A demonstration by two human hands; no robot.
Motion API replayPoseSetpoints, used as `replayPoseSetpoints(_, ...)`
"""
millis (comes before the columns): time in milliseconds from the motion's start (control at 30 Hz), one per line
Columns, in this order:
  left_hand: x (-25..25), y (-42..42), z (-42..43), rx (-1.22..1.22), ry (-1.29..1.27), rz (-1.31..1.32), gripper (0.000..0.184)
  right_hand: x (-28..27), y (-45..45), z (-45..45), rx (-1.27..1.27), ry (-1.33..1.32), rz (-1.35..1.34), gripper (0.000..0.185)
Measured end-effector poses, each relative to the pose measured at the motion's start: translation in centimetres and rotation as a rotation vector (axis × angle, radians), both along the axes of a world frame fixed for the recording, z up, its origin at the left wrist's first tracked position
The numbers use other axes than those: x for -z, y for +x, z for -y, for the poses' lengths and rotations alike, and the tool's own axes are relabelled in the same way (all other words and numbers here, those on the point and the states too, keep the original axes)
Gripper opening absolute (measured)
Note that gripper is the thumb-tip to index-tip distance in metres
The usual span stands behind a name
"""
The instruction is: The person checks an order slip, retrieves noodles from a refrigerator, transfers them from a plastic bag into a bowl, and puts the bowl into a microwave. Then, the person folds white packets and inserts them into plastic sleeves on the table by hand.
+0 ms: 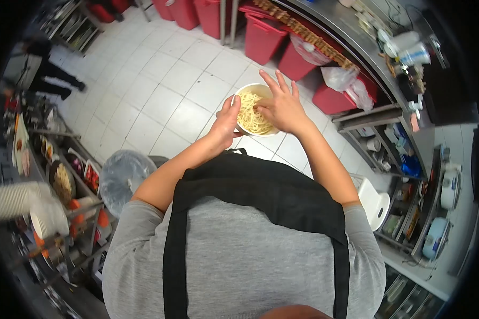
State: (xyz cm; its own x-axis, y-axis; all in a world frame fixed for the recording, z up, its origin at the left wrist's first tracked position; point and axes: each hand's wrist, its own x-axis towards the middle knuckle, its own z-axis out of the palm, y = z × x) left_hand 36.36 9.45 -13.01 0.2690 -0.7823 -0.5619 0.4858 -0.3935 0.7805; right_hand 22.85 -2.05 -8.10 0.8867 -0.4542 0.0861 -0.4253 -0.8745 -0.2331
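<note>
A white round bowl (274,131) of pale yellow noodles (254,118) is held up in front of my chest, over the floor. My left hand (224,123) is closed on the bowl's left side, its thumb at the rim and its other fingers mostly hidden below. Over the right part of the bowl is my right hand (283,108). Its thumb and forefinger are pinched together in the noodles, while the other fingers stick up and apart. The pinched fingertips are partly hidden among the strands.
Red bins (264,38) stand under a steel counter (351,45) ahead. At left are a lined bin (123,173), stacked white containers (18,201) and food trays. A white stool (375,204) is at right. Another person (48,74) stands far left on the tiled floor (165,80).
</note>
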Motion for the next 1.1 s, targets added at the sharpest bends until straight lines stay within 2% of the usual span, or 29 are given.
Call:
replayPoseSetpoints(33, 0.4, -0.3, 2.0, 0.051, -0.01, 0.013, 0.07, 0.4, 0.2, 2.5, 0.089, -0.056, -0.145, 0.019)
replayPoseSetpoints(167, 0.6, -0.2, 9.7, 0.093, -0.057, 0.036, 0.065, -0.5, -1.3, 9.4, 0.228, -0.081, 0.022, 0.021)
replayPoseSetpoints(267, 0.8, 0.6, 15.9, 0.121, -0.135, 0.005, 0.064, -0.3, -1.2, 13.2, 0.223, -0.072, -0.121, 0.023)
replayPoseSetpoints(300, 0.6, 1.2, 17.9, 0.144, -0.155, -0.013, 0.064, -0.6, -0.9, 14.4, 0.244, 0.003, -0.192, 0.025)
replayPoseSetpoints(400, 0.9, 3.3, 24.4, 0.189, -0.173, -0.017, 0.064, -3.9, -0.5, 19.8, 0.252, 0.155, -0.138, 0.02)
replayPoseSetpoints(433, 0.5, 3.8, 26.6, 0.199, -0.173, 0.0, 0.063, -4.5, 0.2, 21.6, 0.254, 0.087, 0.007, 0.019)
replayPoseSetpoints(533, -0.7, 5.2, 32.9, 0.252, -0.217, -0.004, 0.061, -4.0, 4.2, 27.2, 0.205, -0.114, -0.031, 0.018)
replayPoseSetpoints(567, -1.4, 5.5, 34.9, 0.261, -0.243, -0.026, 0.061, -3.8, 5.3, 28.8, 0.164, -0.105, -0.108, 0.017)
replayPoseSetpoints(667, -3.4, 6.7, 40.0, 0.287, -0.296, -0.029, 0.058, -6.3, 4.9, 33.6, 0.21, -0.071, 0.113, 0.018)
replayPoseSetpoints(700, -4.3, 7.0, 41.4, 0.295, -0.276, -0.023, 0.057, -7.2, 4.4, 35.7, 0.288, -0.154, 0.15, 0.019)
replayPoseSetpoints(800, -4.7, 7.4, 46.1, 0.349, -0.235, -0.009, 0.058, -7.8, 3.6, 40.2, 0.359, -0.172, -0.118, 0.018)
replayPoseSetpoints(867, -5.4, 7.0, 48.5, 0.392, -0.206, 0.025, 0.059, -7.3, 3.1, 43.8, 0.402, -0.255, -0.081, 0.018)
replayPoseSetpoints(1000, -5.4, 6.8, 54.8, 0.439, -0.315, -0.139, 0.056, -8.9, 2.2, 49.1, 0.42, -0.365, 0.059, 0.02)
replayPoseSetpoints(1100, -6.1, 4.8, 59.5, 0.432, -0.298, -0.08, 0.056, -8.0, 2.1, 53.1, 0.249, -0.311, 0.034, 0.024)
